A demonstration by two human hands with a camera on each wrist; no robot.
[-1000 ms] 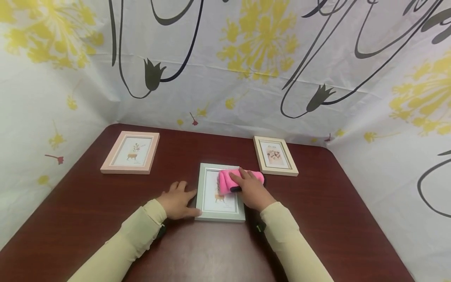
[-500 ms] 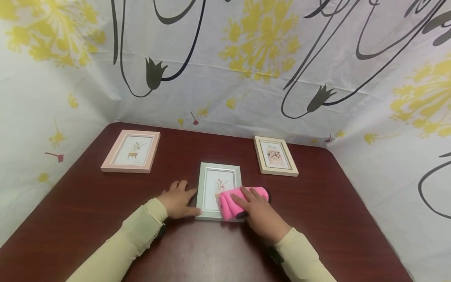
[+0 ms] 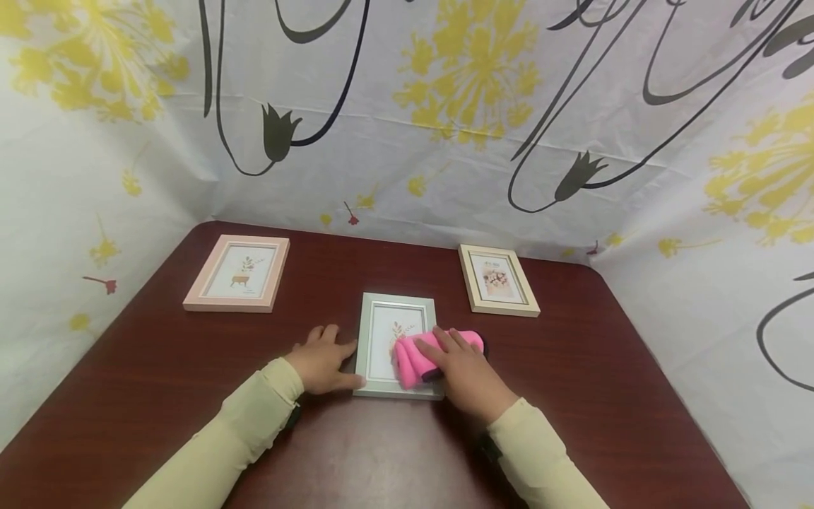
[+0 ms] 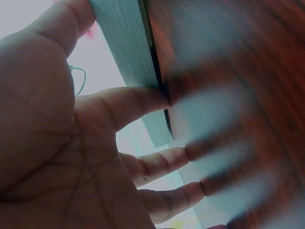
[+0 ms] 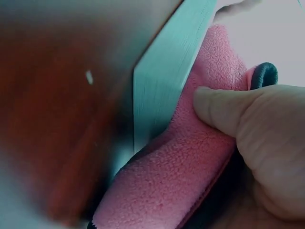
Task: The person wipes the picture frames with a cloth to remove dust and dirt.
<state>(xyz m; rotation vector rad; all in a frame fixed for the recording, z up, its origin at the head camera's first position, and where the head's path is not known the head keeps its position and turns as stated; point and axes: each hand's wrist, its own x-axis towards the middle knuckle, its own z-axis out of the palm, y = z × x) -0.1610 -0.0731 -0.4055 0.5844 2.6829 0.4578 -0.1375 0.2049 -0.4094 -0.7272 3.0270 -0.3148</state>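
Note:
A pale green picture frame [image 3: 375,387] with a plant print lies flat in the middle of the table. My left hand [image 3: 321,363] steadies it at its left side, thumb on the near left corner and the other fingers spread. In the left wrist view, the index fingertip reaches the edge of the frame [image 4: 125,52]. My right hand [image 3: 472,373] holds a folded pink cloth [image 3: 410,362] with dark edging against the right part of the glass. The cloth [image 5: 157,186] also hangs over the frame's side in the right wrist view, with the thumb pressed into it. It hides part of the print.
A pink picture frame [image 3: 197,304] lies at the back left of the dark red-brown table [image 3: 356,452]. At the back right lies a cream picture frame [image 3: 505,309]. A white sheet [image 3: 356,162] with yellow and grey flower patterns hangs behind and along both sides.
The right hand has slid the cloth from the frame's upper right down to the near right corner, then slightly back away from me. The left hand and the frames stay put.

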